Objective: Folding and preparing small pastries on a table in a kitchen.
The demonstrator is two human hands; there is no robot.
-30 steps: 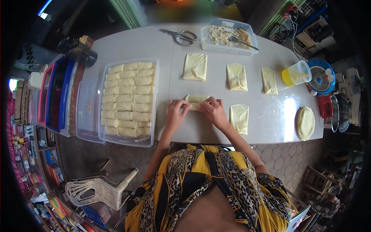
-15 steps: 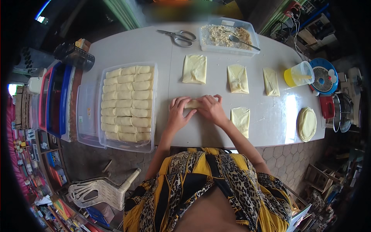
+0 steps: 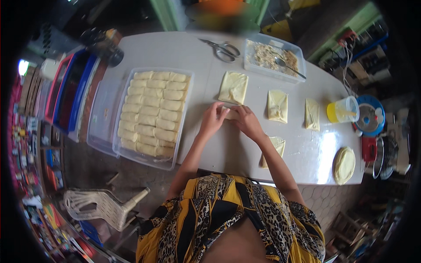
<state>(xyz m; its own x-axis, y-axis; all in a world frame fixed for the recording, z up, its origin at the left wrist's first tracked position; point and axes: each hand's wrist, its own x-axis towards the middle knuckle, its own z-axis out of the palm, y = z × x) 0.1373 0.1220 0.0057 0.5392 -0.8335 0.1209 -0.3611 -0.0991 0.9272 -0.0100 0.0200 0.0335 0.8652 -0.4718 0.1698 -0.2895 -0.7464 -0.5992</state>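
A short dough roll (image 3: pixel 229 114) sits between my two hands over the middle of the table. My left hand (image 3: pixel 213 119) grips its left end, thumb at the near side. On its right end, my right hand (image 3: pixel 247 121) has its fingers closed over the dough. Just beyond them lies a folded dough sheet (image 3: pixel 233 87). More folded dough pieces are to the right: one dough packet (image 3: pixel 277 106), a narrower dough packet (image 3: pixel 312 114), and another dough piece (image 3: pixel 276 149) partly covered by my right forearm. At the left, a clear plastic tub (image 3: pixel 186 114) holds rows of finished dough rolls (image 3: pixel 151 107).
Scissors (image 3: pixel 222 50) lie at the far side beside a clear container (image 3: pixel 280 78) of crumbly filling with a spoon (image 3: pixel 287 64). To the right stand a cup of yellow liquid (image 3: pixel 337 111), a small blue fan (image 3: pixel 368 116) and a round dough stack (image 3: pixel 344 165). A plastic chair (image 3: pixel 101 206) is lower left.
The view has tilted, so the table appears turned and shifted. Both my hands still hold the dough roll, with the fingers now drawn closer together around it.
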